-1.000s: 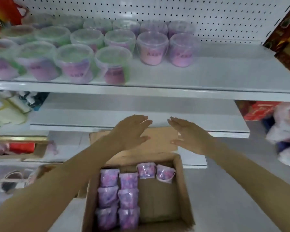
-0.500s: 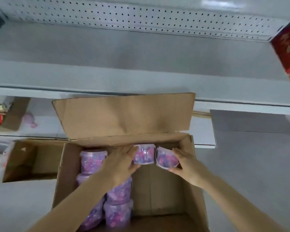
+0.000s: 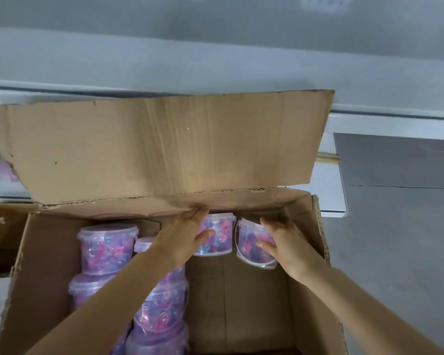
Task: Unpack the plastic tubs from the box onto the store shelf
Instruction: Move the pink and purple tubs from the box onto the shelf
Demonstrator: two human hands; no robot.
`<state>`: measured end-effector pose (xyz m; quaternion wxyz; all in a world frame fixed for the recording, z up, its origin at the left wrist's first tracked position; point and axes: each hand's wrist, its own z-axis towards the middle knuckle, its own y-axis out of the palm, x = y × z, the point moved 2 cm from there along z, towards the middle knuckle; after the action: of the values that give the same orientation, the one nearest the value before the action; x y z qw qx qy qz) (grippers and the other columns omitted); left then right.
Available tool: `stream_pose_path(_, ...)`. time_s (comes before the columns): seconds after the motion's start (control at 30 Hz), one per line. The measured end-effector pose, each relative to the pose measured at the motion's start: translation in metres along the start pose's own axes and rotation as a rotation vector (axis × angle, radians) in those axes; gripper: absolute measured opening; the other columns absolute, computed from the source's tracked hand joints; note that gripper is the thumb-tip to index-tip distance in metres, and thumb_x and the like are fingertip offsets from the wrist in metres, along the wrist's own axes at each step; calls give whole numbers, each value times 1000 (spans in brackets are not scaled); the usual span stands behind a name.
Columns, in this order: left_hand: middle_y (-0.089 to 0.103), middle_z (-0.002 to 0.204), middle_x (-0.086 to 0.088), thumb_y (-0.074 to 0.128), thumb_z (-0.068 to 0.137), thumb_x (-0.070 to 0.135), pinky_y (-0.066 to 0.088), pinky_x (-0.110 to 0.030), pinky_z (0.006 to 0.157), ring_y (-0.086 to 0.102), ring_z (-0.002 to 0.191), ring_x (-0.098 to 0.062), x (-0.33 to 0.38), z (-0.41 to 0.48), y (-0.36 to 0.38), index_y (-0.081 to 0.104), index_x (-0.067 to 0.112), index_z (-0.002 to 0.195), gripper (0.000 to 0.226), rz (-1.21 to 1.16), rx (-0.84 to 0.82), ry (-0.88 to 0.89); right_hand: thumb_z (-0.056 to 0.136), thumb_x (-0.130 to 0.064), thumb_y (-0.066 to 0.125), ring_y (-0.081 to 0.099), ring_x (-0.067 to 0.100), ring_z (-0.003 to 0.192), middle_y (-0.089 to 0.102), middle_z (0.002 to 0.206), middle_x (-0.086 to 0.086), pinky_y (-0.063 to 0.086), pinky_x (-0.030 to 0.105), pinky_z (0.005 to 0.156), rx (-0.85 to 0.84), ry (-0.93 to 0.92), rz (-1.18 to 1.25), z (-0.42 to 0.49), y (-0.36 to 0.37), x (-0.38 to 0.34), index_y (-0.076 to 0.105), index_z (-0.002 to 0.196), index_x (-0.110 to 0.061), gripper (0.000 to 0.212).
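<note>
We look down past a pale grey metal store shelf (image 3: 215, 60), smooth and matte, whose front lip runs across the top of the view; to the right lies dull grey floor (image 3: 400, 226). Below the shelf sits an open box (image 3: 303, 278) of brown corrugated cardboard, its far flap (image 3: 164, 147) folded up, creased and rough along the torn edge. Inside, on the left, clear round plastic tubs with lids stand packed in two rows, filled with pink, purple and blue pieces, the nearest to the far wall being the rear left tub (image 3: 105, 249). Against the far wall, our left hand (image 3: 182, 239) curls partly closed around the middle tub (image 3: 217, 235), thumb on its front, fingers behind the lid. Our right hand (image 3: 285, 242) likewise wraps the tilted tub (image 3: 251, 245) just beside it, which has a thin white bail handle. The box's right half shows bare cardboard bottom.
</note>
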<state>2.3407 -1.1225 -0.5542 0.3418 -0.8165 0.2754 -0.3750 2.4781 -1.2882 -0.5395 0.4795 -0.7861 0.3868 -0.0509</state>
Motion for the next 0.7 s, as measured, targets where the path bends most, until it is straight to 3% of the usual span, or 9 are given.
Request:
stream_pose_path(0.1, 60, 116, -4, 55, 90, 35, 43, -29, 89, 57, 104, -21, -4, 3, 3, 54, 16, 118, 33, -125, 108, -37, 94, -39, 45, 60, 9, 111, 63, 122, -4, 45, 19, 95, 37, 15, 49, 0, 0, 0, 48, 132, -24, 41)
stream_pose_path(0.17, 63, 102, -3, 59, 88, 33, 43, -29, 81, 59, 92, -21, -4, 3, 5, 56, 15, 107, 26, -148, 112, -43, 93, -39, 46, 61, 8, 108, 65, 119, -6, 46, 18, 94, 38, 29, 46, -1, 0, 1, 51, 129, -26, 39)
stream_pose_path(0.27, 64, 106, 1, 58, 89, 33, 45, -31, 87, 60, 99, -20, -1, 4, 7, 55, 21, 111, 25, -141, 123, -4, 94, -38, 45, 63, 6, 103, 67, 113, -8, 48, 18, 90, 35, 51, 24, -2, -1, 4, 54, 124, -29, 33)
stream_pose_path(0.4, 57, 130, 9, 47, 94, 40, 37, -29, 97, 52, 120, -16, 4, -2, 3, 50, 35, 128, 35, 33, 98, 20, 97, -38, 39, 63, 7, 102, 66, 112, -8, 45, 20, 91, 14, 35, -89, -14, -1, -3, 52, 123, -30, 30)
stream_pose_path(0.57, 55, 132, 10, 45, 95, 38, 37, -23, 96, 52, 120, -12, 18, -46, -20, 46, 34, 131, 36, 13, 80, 94, 95, -41, 41, 60, 6, 109, 64, 118, -14, 39, 21, 101, -12, 46, -64, -61, -32, -25, 49, 128, -40, 34)
stream_pose_path(0.7, 53, 126, 24, 50, 93, 36, 32, -6, 87, 53, 115, -1, 37, -103, -66, 46, 38, 129, 36, -81, 137, 182, 93, -42, 44, 57, 7, 112, 61, 120, -13, 42, 20, 84, 4, 32, -22, -121, -88, -46, 49, 123, -45, 30)
